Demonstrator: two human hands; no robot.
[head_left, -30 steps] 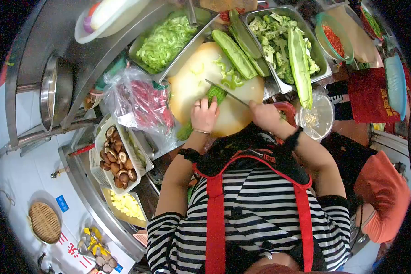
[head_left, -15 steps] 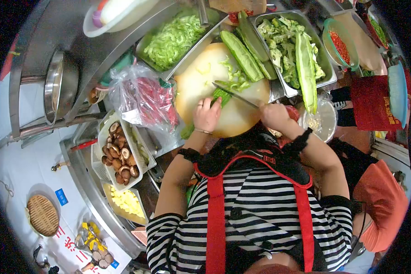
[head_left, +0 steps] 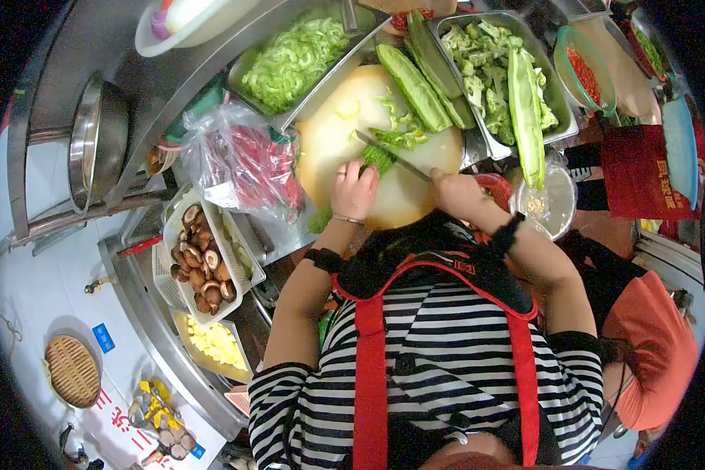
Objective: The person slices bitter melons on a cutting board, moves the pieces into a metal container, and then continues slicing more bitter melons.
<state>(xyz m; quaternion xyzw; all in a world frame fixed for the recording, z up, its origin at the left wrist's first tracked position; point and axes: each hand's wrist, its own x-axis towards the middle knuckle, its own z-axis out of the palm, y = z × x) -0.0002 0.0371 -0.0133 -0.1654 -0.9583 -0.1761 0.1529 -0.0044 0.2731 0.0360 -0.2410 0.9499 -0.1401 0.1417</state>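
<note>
One knife [head_left: 392, 155], two hands

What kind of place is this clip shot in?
Most likely a commercial kitchen prep station. Steel trays hold sliced greens in bulk, and a basket of mushrooms sits on a steel counter. The left hand steadies a gourd on a round board while the right hand holds the knife.

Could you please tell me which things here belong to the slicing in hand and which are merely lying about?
In use:
left hand steadying the green gourd
right hand holding the knife
round cutting board
cut slices

Lying about:
tray of mushrooms
bag of red chillies
bowl of chopped red chilli
woven lid
</note>
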